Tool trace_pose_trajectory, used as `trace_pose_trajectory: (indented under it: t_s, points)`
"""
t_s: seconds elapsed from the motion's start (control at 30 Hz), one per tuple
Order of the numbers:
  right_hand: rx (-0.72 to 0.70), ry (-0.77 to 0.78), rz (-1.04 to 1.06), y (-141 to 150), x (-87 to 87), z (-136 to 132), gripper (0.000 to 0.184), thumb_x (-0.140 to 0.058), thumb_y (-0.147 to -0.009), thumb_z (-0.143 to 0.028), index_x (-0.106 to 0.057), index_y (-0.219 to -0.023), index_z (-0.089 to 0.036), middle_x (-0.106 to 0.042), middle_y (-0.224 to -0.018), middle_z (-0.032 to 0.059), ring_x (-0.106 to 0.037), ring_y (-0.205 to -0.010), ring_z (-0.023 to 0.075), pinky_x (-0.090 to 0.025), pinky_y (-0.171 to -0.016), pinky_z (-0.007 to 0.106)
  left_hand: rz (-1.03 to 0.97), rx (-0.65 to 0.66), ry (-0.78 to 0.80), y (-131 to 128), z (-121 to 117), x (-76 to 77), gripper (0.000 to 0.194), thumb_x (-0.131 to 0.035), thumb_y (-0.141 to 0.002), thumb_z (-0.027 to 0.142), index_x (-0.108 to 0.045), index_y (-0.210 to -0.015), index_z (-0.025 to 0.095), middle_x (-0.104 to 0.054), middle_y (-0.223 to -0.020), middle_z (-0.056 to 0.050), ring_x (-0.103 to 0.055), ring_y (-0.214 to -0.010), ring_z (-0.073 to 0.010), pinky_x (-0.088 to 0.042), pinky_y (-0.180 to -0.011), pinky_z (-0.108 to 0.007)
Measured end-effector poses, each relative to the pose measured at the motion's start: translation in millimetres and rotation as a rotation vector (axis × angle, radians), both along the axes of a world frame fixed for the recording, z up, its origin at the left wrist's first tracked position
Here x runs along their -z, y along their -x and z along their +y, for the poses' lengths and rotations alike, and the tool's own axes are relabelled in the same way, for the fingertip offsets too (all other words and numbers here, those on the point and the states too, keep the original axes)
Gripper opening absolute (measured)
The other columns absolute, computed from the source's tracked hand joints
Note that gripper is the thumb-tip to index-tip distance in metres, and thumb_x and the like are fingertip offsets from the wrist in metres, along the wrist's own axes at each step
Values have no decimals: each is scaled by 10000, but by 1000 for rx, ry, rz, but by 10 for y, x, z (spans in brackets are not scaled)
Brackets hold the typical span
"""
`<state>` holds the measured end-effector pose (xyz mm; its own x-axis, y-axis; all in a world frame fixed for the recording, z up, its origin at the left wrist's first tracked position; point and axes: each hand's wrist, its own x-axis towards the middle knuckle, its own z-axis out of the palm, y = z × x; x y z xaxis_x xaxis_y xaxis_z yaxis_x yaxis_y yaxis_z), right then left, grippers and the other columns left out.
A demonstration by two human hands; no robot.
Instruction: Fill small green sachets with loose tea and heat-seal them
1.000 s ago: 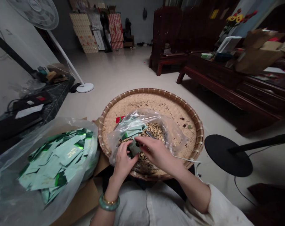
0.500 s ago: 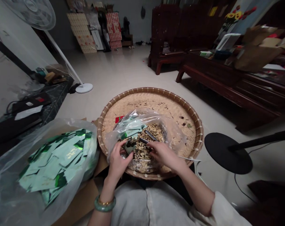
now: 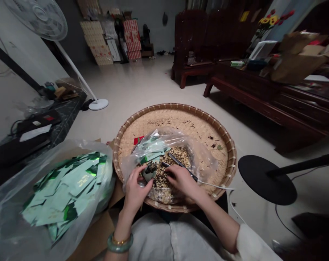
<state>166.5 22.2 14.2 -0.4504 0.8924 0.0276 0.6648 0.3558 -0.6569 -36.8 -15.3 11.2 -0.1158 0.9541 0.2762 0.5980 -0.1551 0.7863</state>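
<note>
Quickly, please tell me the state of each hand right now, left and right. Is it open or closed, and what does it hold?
Left hand: closed, holding a small green packet.
Right hand: closed, seems to hold a long dark tool, perhaps tweezers.

My left hand [image 3: 137, 192] is raised with its fingers curled in and pinched together, while my right hand [image 3: 182, 180] reaches across palm-down, fingers angled toward the left, both wrists bent slightly.

Dim indoor light, soft shadows, edges curved (glare on plastic bag [image 3: 201, 159])
</note>
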Motion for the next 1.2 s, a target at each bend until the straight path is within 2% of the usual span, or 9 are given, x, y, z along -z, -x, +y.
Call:
trace_pose_trajectory:
  t_s: [0.2,0.37,0.53,0.63,0.73,0.87,0.97,1.1,1.2]
  points:
    - [57,8,183,-36,-2,0,245,-582,-753,-69,-672,-954,-175,-682,-929,54,-631,-855,170,-488,-797,292,-19,22,-7,-21,-4,20,394,-644,-711,189,-582,-1099,224,-613,-1099,-65,-606,-1002,-219,-568,-746,-318]
    - [196,82,392,-75,-65,0,224,-599,-754,-165,-666,-967,-177,-696,-868,39,-636,-750,161,-517,-683,285,-21,49,-11,-33,-22,26,405,-637,-706,165,-573,-1102,222,-606,-1099,-68,-599,-1006,-221,-569,-737,-320]
    - [209,68,598,-58,-377,-48,252,-635,-773,-241,-651,-1018,-187,-696,-952,60,-656,-819,165,-548,-718,286,-6,78,-10,-79,-19,6,431,-644,-701,160,-563,-1118,229,-599,-1110,-68,-587,-1029,-227,-561,-760,-328]
    - [106,-66,556,28,-603,-86,250,-633,-793,-221,-642,-1041,-200,-682,-977,55,-648,-813,154,-549,-725,282,-7,99,-4,-122,-18,-12,441,-644,-709,161,-549,-1136,227,-586,-1127,-72,-575,-1048,-228,-554,-778,-335]
    - [0,-128,497,106,-732,-111,284,-611,-817,-197,-614,-1100,-205,-662,-993,60,-641,-783,146,-547,-707,281,-21,114,-7,-142,-26,-7,454,-638,-719,156,-530,-1155,224,-568,-1149,-76,-559,-1074,-229,-550,-791,-339]
    - [25,-141,501,111,-733,-111,230,-545,-865,-183,-614,-1085,-197,-653,-986,64,-637,-813,147,-541,-716,273,-15,117,-13,-123,-39,21,471,-628,-719,137,-515,-1166,232,-559,-1148,-68,-557,-1068,-222,-548,-792,-335]
    - [61,-134,478,78,-698,-93,235,-518,-881,-169,-609,-1096,-197,-645,-1028,69,-627,-827,144,-532,-750,284,9,137,-39,-111,-41,28,480,-625,-709,120,-513,-1163,229,-557,-1143,-66,-548,-1084,-229,-524,-864,-375]
    - [-50,-101,424,99,-665,-100,334,-615,-828,-175,-590,-1160,-191,-634,-1112,82,-607,-975,173,-509,-829,304,18,172,-73,-125,-45,25,485,-614,-707,103,-512,-1165,226,-549,-1150,-69,-539,-1101,-234,-484,-936,-415]
    - [-95,-116,416,155,-633,-121,255,-628,-810,-151,-641,-1060,-194,-680,-986,55,-626,-919,169,-503,-816,301,20,186,-70,-127,-59,36,487,-606,-706,95,-511,-1165,227,-544,-1143,-67,-538,-1099,-231,-484,-938,-411]
